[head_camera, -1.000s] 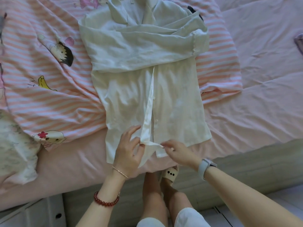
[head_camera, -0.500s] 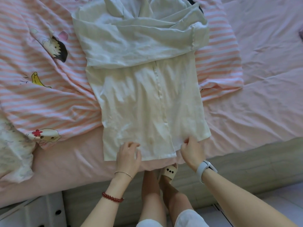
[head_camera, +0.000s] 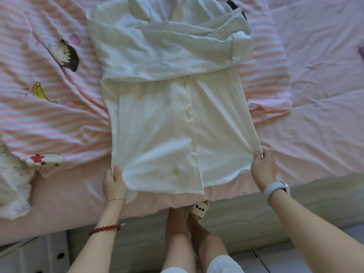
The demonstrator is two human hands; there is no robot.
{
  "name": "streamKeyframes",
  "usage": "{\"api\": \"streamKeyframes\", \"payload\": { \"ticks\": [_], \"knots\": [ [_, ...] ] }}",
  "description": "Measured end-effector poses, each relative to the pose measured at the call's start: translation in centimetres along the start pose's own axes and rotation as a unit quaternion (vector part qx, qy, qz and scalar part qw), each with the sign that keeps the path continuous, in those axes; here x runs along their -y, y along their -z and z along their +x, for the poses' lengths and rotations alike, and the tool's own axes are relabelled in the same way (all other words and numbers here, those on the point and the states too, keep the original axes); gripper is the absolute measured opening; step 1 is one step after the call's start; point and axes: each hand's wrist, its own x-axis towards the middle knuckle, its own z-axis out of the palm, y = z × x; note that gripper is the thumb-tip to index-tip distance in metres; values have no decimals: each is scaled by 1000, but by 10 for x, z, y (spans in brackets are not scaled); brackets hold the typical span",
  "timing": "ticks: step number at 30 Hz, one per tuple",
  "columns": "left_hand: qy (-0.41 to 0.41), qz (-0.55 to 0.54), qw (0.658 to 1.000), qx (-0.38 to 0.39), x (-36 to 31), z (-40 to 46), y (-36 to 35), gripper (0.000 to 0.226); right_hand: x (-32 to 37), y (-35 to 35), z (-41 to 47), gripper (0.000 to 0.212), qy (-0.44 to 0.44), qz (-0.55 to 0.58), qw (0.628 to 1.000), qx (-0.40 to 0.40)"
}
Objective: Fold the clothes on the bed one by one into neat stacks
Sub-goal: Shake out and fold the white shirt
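The white shirt (head_camera: 169, 115) lies lengthwise on the bed (head_camera: 315, 115), collar far (sleeves folded across), each near hem corner pinched by left hand (head_camera: 114, 181) and right hand (head_camera: 263, 168) fingers.

Left hand (head_camera: 114, 183) and right hand (head_camera: 263, 168) pinching (arms spread apart).

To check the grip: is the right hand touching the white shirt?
Touching. The head view shows the right hand pinching the white shirt at its lower right corner, with cloth creases radiating from the fingers.
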Motion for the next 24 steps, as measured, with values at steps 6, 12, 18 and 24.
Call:
{"api": "streamKeyframes", "payload": {
  "ticks": [6, 12, 18, 24],
  "knots": [
    [107, 163, 980, 35, 14, -28, 7, 37, 3, 17, -20, 36, -65, -141, 987, 45],
    [-71, 211, 975, -3, -65, -31, -1, 53, 73, 3, -38, 55, 127, -253, 958, 43],
    [-234, 247, 940, 14, -177, 11, -14, 54, 186, -19, -15, 55, 337, -292, 895, 17],
    [-323, 340, 882, 49, -248, 93, -30, 57, 258, -46, 51, 57, 425, -433, 795, 12]
  ]
}}
